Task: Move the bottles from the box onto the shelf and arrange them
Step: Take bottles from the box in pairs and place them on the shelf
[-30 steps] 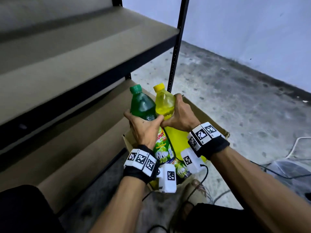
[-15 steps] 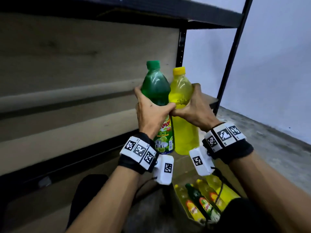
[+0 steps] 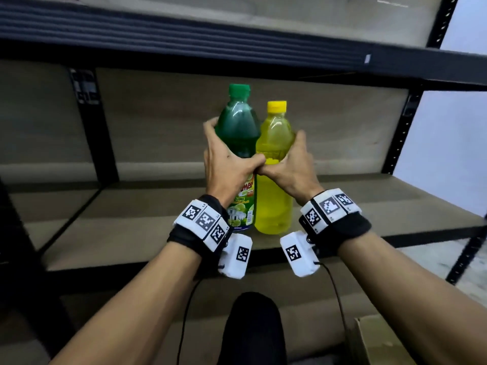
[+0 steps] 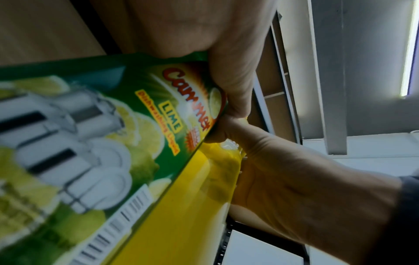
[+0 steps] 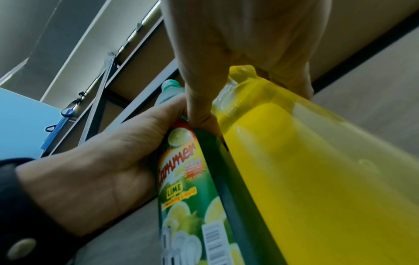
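Shelf unit (image 3: 395, 196) fills the view w/ a board above and the middle board at chest level; corner of the cardboard box (image 3: 379, 338) shows bottom right, contents hidden. Green bottle (image 3: 238, 133) and yellow bottle (image 3: 275, 201) stand side by side, touching, long axes upright, bases at or just over the middle board near its front edge; can't tell if they're fully down. Left hand (image 3: 226, 164) wraps the green one at mid-body, right hand (image 3: 292, 167) wraps the yellow one, thumbs meeting btwn them. Each bottle sits straight ahead of its own hand, so next move is prob. a push back along the board, then letting go.
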